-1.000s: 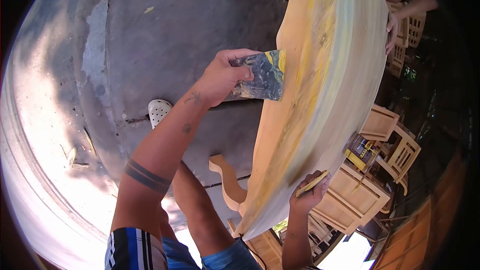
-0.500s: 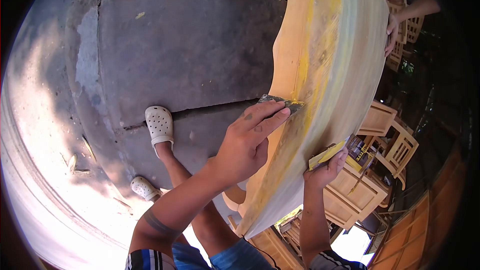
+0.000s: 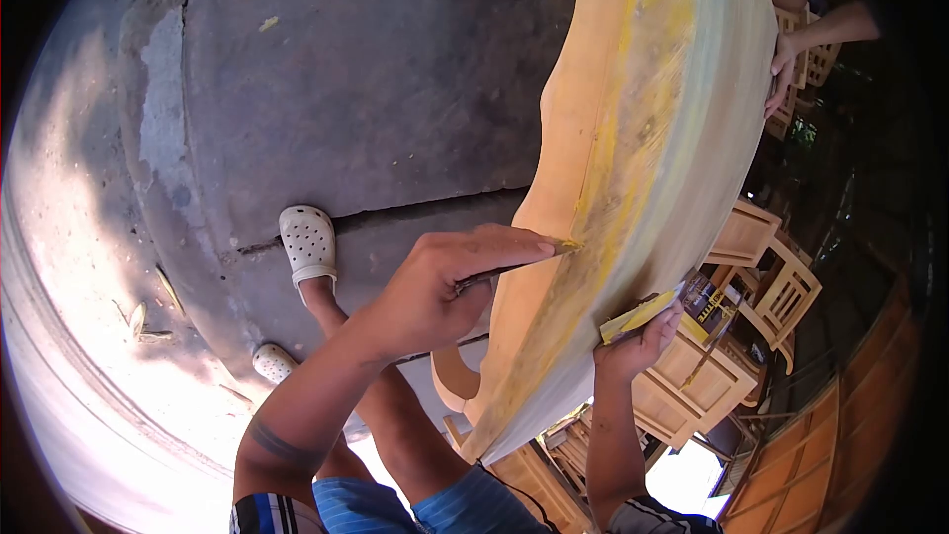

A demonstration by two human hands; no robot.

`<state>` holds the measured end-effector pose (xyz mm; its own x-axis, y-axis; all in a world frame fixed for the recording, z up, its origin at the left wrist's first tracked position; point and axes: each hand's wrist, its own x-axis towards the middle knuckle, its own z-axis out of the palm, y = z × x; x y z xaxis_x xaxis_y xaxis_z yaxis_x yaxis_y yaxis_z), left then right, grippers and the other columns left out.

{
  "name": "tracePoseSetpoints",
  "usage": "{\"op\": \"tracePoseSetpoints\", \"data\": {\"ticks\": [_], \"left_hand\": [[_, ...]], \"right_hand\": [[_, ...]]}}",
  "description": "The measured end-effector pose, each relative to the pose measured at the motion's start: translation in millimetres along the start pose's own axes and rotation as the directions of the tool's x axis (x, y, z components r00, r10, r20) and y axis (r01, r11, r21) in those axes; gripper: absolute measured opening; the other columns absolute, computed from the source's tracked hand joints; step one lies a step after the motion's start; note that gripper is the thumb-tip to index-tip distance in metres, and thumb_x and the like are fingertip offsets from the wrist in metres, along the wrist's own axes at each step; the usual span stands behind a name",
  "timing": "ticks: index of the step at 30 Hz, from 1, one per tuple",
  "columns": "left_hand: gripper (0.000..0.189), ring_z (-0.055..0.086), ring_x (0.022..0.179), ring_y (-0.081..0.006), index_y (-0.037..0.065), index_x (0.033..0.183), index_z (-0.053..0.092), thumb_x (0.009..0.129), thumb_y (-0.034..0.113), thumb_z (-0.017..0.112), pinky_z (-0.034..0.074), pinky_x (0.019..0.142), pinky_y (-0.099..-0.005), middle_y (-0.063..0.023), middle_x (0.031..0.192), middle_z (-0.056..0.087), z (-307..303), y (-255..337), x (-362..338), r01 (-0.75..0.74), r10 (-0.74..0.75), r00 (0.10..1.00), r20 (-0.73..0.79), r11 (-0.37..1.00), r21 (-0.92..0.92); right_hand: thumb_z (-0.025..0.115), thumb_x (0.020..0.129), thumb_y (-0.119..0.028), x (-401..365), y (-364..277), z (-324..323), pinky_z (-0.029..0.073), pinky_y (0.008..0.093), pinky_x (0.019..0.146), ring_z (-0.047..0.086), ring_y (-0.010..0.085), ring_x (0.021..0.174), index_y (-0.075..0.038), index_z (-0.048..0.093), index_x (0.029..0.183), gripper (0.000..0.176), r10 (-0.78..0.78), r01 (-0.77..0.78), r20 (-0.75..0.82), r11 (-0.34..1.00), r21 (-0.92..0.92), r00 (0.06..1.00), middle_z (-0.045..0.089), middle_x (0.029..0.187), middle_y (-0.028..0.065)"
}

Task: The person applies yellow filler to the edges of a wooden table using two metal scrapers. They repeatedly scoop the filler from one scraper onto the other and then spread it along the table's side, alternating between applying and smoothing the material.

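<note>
My left hand (image 3: 435,282) is closed around a thin dark putty spreader (image 3: 484,279), seen nearly edge-on. The spreader's yellow-smeared tip touches, or is very close to, the edge of a long curved wooden piece (image 3: 682,129). Yellow putty streaks run along that edge, and the broad side has greyish-green bands. Under the lower right side of the wood, my right hand (image 3: 638,341) grips a flat putty board (image 3: 638,316) coated with yellow putty. Part of the spreader is hidden by my left fingers.
At the upper right, another person's hand (image 3: 784,69) rests against the wood's far side. Wooden furniture parts (image 3: 692,391) and a labelled can (image 3: 704,302) with yellow drips stand at the right. Grey concrete floor (image 3: 366,89) lies at left, with my white clog (image 3: 308,240) on it.
My left hand has drawn the spreader down along the wood's edge towards me and turned it from face-on to nearly edge-on. My right hand has barely shifted.
</note>
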<state>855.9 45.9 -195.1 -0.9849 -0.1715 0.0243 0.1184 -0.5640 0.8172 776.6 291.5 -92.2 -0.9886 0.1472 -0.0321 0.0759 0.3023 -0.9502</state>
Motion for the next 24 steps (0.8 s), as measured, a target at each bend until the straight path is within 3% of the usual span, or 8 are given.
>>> {"op": "tracePoseSetpoints", "data": {"ticks": [1,2,4,8,12,18,21,24], "left_hand": [[0.055,0.060,0.104,-0.0226,-0.003,0.115,0.058,0.065,-0.019,0.041,0.048,0.091,-0.0332,-0.0136,0.110,0.062,-1.9,4.5,-1.7,0.138,-0.155,0.973,-0.170,0.985,-0.106],[0.054,0.061,0.101,-0.0218,-0.004,0.114,0.057,0.065,-0.018,0.042,0.049,0.090,-0.0328,-0.0140,0.109,0.063,-6.3,3.1,-0.2,0.260,-0.321,0.937,-0.142,0.907,-0.330],[0.051,0.063,0.097,-0.0200,-0.006,0.114,0.057,0.065,-0.017,0.043,0.051,0.088,-0.0320,-0.0147,0.106,0.063,-22.4,-5.6,11.9,0.426,-0.589,0.808,0.005,0.579,-0.696],[0.052,0.066,0.084,-0.0189,-0.007,0.113,0.057,0.063,-0.012,0.047,0.055,0.080,-0.0315,-0.0151,0.099,0.065,-30.1,-41.5,34.9,0.568,-0.596,0.752,0.280,0.371,-0.735],[0.053,0.067,0.082,-0.0189,-0.007,0.114,0.057,0.061,-0.009,0.049,0.055,0.078,-0.0306,-0.0149,0.097,0.066,-34.3,-45.3,57.5,0.643,-0.582,0.724,0.371,0.375,-0.668],[0.053,0.066,0.085,-0.0191,-0.008,0.114,0.056,0.062,-0.010,0.048,0.054,0.080,-0.0303,-0.0164,0.098,0.065,-48.4,-3.1,67.2,0.508,-0.499,0.824,0.268,0.442,-0.740],[0.051,0.066,0.085,-0.0170,-0.006,0.116,0.056,0.066,-0.013,0.045,0.054,0.079,-0.0287,-0.0149,0.099,0.065,-53.9,20.7,71.9,0.333,-0.427,0.902,0.063,0.596,-0.731],[0.049,0.064,0.088,-0.0140,-0.004,0.116,0.057,0.071,-0.014,0.042,0.051,0.079,-0.0259,-0.0125,0.101,0.065,-56.3,26.9,87.0,0.172,-0.233,0.951,-0.205,0.945,-0.277]], "right_hand": [[0.047,0.094,-0.028,-0.9,-0.9,-1.2,0.045,0.0283,0.079,0.050,0.0139,0.087,-0.008,0.045,0.108,0.024,0.004,-0.004,-0.025,1.000,-0.017,1.000,0.049,0.095,0.0039],[0.048,0.094,-0.028,-2.3,-1.4,-1.3,0.045,0.0285,0.079,0.050,0.0140,0.087,-0.008,0.045,0.107,0.024,0.009,-0.011,-0.050,0.999,-0.034,0.999,0.049,0.095,0.0039],[0.048,0.094,-0.028,-2.3,0.1,-1.3,0.045,0.0289,0.080,0.050,0.0143,0.087,-0.008,0.045,0.106,0.024,0.015,-0.017,-0.064,0.999,-0.035,0.998,0.049,0.095,0.0041],[0.048,0.094,-0.028,-0.1,1.3,-5.4,0.045,0.0301,0.081,0.050,0.0152,0.088,-0.008,0.044,0.106,0.024,0.016,-0.016,-0.005,1.000,-0.014,1.000,0.049,0.095,0.0046],[0.046,0.095,-0.030,1.0,2.4,-12.6,0.044,0.0307,0.082,0.050,0.0156,0.089,-0.008,0.043,0.106,0.025,0.016,-0.014,0.033,0.998,-0.061,0.999,0.049,0.095,0.0053],[0.044,0.095,-0.030,0.0,2.8,-13.5,0.043,0.0303,0.083,0.048,0.0145,0.089,-0.007,0.042,0.106,0.025,0.009,-0.004,0.094,0.998,-0.056,0.996,0.047,0.095,0.0049],[0.045,0.095,-0.021,0.9,4.6,-10.4,0.045,0.0239,0.063,0.052,0.0102,0.071,-0.005,0.042,0.111,0.022,-0.016,0.015,0.031,1.000,0.026,0.999,0.053,0.083,0.0046],[0.046,0.095,-0.022,-1.9,-0.3,1.7,0.046,0.0245,0.067,0.053,0.0108,0.074,-0.006,0.043,0.107,0.021,0.022,-0.020,-0.083,0.999,0.026,0.996,0.054,0.084,0.0041]]}}
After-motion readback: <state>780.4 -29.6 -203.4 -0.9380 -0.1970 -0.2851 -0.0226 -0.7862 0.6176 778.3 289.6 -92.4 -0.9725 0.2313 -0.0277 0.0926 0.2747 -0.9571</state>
